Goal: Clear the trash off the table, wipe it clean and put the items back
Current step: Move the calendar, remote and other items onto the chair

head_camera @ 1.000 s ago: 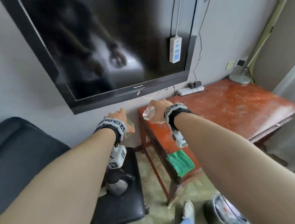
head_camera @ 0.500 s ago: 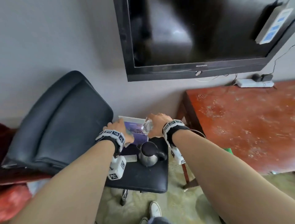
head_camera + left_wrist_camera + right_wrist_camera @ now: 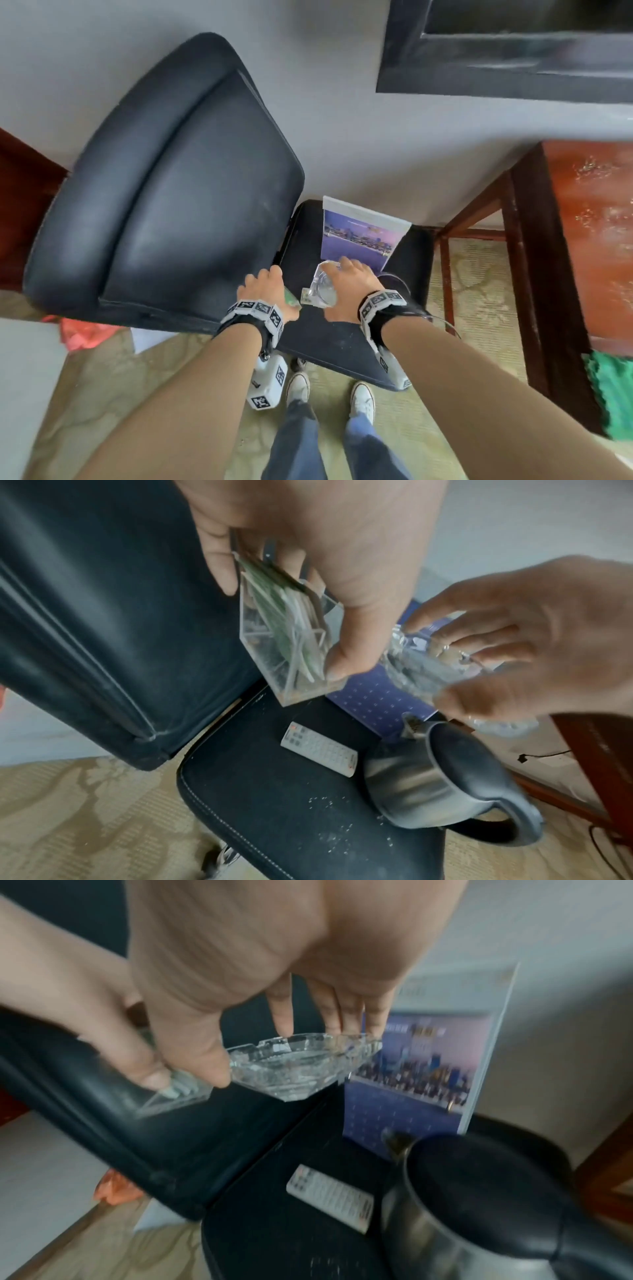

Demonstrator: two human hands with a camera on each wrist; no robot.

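Glass ashtray (image 3: 301, 1066), pinched at its rim by right hand (image 3: 349, 291), hangs over black stool (image 3: 342, 346). Likely heavy, slick, chippable; rim hold suits. Left hand (image 3: 308, 547) clasps clear acrylic box (image 3: 291, 647) of packets by its walls: light, stiff. Kettle (image 3: 441, 780), remote (image 3: 320, 748) below.

Bare near half of the stool (image 3: 274, 818), remote (image 3: 320, 749), kettle (image 3: 441, 783) and upright card (image 3: 428, 1069) crowding the rest.

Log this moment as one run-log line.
left hand: holds clear box | right hand: holds glass ashtray | both above black stool | on stool: remote, kettle, card
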